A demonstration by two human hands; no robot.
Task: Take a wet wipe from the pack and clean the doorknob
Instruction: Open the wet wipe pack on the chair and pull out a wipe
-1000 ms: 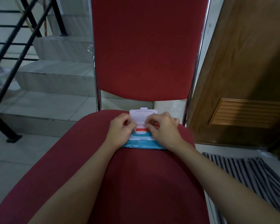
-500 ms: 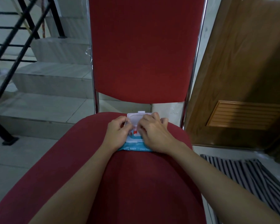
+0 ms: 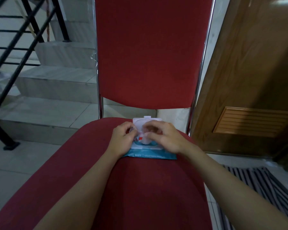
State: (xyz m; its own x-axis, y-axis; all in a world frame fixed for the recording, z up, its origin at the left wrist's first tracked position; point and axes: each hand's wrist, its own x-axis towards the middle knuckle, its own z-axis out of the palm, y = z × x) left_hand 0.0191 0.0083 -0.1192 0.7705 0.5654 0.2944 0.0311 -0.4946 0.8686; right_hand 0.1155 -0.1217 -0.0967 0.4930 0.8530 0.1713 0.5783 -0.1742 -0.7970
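- On the red chair seat (image 3: 140, 188), near its back edge, lies the teal wet-wipe pack (image 3: 150, 155), white flip lid (image 3: 146, 121) open.
- Left hand (image 3: 121, 140) rests curled on the pack's left side.
- Right hand (image 3: 165, 138) pinches a wet wipe (image 3: 144, 138) at the opening.

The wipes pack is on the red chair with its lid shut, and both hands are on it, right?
Not quite. The head view shows the wipes pack on the red chair with its white lid flipped open. The left hand and right hand are both on it.
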